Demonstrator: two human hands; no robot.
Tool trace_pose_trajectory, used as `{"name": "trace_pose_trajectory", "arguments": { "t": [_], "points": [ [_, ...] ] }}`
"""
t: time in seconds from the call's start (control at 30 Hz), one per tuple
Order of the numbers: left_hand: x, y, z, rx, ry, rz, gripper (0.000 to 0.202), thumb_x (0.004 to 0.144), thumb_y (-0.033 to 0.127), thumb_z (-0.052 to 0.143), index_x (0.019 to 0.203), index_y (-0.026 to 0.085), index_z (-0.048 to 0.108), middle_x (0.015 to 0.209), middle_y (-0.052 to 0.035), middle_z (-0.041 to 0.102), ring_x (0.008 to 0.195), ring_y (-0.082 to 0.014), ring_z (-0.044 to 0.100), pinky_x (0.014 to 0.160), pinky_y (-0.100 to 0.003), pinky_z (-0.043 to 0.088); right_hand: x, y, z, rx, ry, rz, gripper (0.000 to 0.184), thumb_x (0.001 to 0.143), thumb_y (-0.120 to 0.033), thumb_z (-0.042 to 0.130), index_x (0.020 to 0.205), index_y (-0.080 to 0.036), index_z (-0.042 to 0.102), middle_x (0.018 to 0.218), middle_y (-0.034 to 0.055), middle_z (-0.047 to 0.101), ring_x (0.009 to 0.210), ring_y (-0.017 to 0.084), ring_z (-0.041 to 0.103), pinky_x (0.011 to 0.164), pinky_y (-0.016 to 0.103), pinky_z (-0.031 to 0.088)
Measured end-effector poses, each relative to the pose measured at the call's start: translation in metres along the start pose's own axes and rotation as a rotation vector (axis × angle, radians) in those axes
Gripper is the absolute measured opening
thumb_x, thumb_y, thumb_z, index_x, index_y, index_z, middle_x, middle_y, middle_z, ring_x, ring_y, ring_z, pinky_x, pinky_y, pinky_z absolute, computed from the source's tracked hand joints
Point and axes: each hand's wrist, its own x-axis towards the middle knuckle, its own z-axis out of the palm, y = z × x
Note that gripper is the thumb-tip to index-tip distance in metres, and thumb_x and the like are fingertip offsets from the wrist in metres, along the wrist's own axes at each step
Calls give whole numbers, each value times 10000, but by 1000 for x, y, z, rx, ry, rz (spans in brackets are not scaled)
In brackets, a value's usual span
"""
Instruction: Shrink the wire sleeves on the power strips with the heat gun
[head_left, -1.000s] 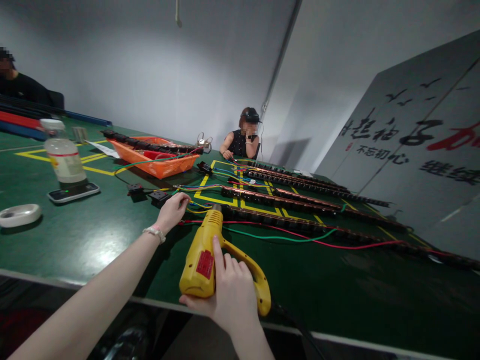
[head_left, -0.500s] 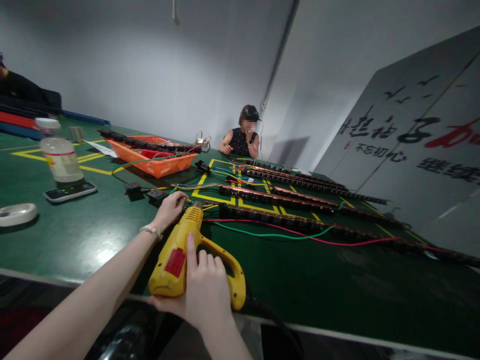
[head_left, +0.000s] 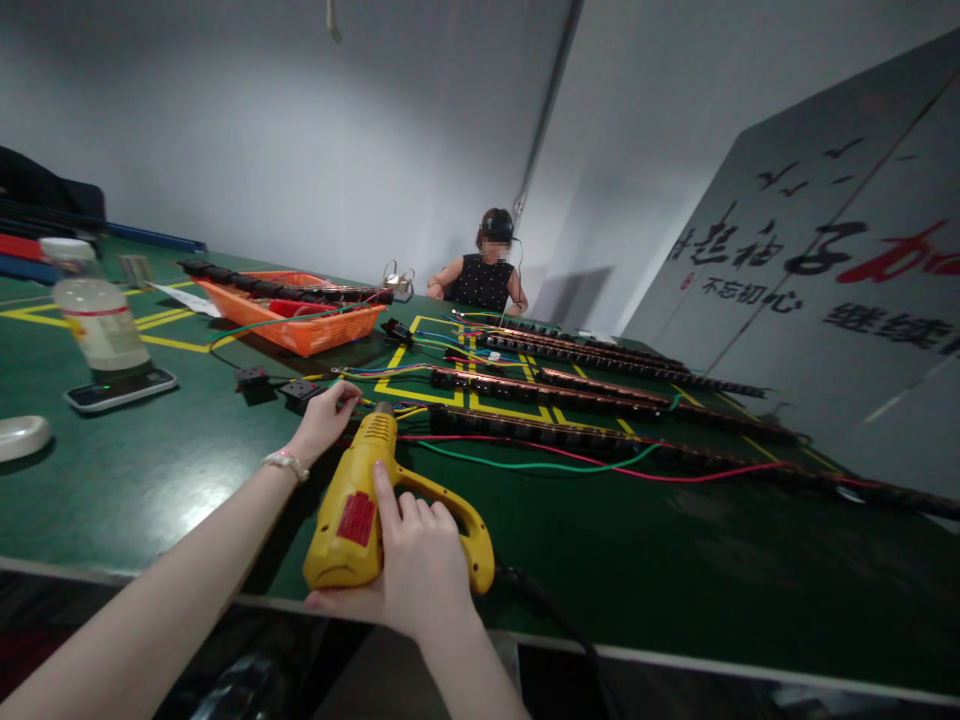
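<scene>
My right hand (head_left: 421,555) is wrapped round the body of a yellow heat gun (head_left: 349,525) with a red label, its index finger stretched along the top. The gun's metal nozzle (head_left: 385,408) points away from me, at thin wires (head_left: 411,412) that lead into a long black wire harness (head_left: 510,428). Left of the nozzle, my left hand (head_left: 324,418) is closed in a pinch on the wires; the part between its fingertips is mostly hidden. Black sockets (head_left: 301,391) lie just beyond this hand.
More harnesses (head_left: 540,390) stretch rightward over the green table (head_left: 600,560). An orange basket (head_left: 307,335) holding a harness stands at the back left. A bottle (head_left: 101,325), a phone (head_left: 124,391) and a white object (head_left: 22,437) sit left. A co-worker (head_left: 484,270) sits opposite.
The view has shifted slightly, so most things appear a little further left. The co-worker's hand has dropped from the face to the table. My hands keep their holds.
</scene>
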Motion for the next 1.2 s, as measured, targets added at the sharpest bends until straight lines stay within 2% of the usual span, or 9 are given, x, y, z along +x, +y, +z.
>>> {"name": "trace_pose_trajectory", "arguments": {
  "t": [0.1,0.27,0.4,0.57,0.73,0.87,1.03,1.2],
  "points": [
    [-1,1,0,17,6,-3,162,783,333,466,820,204,557,808,-47,682,770,-187,629,711,-288,496,-7,12,-2,-39,1,1,1178,583,-801,560,1460,-104,198,878,83,590,754,236,562,707,400,433],
    [-1,1,0,30,10,11,159,795,334,459,827,206,548,797,-43,671,752,-185,617,717,-289,484,-15,22,-8,4,1,97,1274,506,-875,552,1465,-116,194,894,77,591,782,256,571,736,427,441],
    [-1,-1,-1,50,-5,21,154,809,324,450,835,208,547,820,-45,664,765,-187,610,700,-285,466,-18,24,-13,-6,-8,151,1253,506,-862,572,1457,-120,234,910,93,602,794,266,578,746,426,437],
    [-3,4,-2,100,-28,15,154,832,304,433,883,212,547,843,-42,656,769,-188,606,708,-287,457,-19,24,-16,-52,13,152,1224,516,-850,581,1453,-128,263,887,89,597,770,259,573,727,410,436],
    [-4,8,-1,111,-14,-2,137,846,282,425,895,223,539,849,-37,656,766,-188,612,698,-284,451,-19,16,-11,-66,67,154,1261,514,-839,592,1457,-83,232,862,90,577,746,265,556,712,429,441],
    [-4,8,1,112,-10,-8,130,846,263,423,900,224,535,851,-33,659,758,-187,611,685,-281,441,-15,5,-4,-66,99,124,1332,457,-849,617,1463,-75,209,828,79,556,707,257,539,673,429,453],
    [-4,7,2,133,-1,-11,151,854,277,413,908,216,539,854,-38,647,733,-178,591,685,-281,437,-5,-14,4,-43,63,81,1373,435,-867,605,1464,-60,186,848,87,548,711,256,532,680,436,463],
    [-2,7,1,-1,-16,9,157,838,308,429,870,197,535,800,-26,624,720,-164,576,673,-265,437,3,-25,8,-24,29,22,1373,444,-875,588,1466,-61,167,838,85,546,687,244,525,664,425,465]
  ]
}}
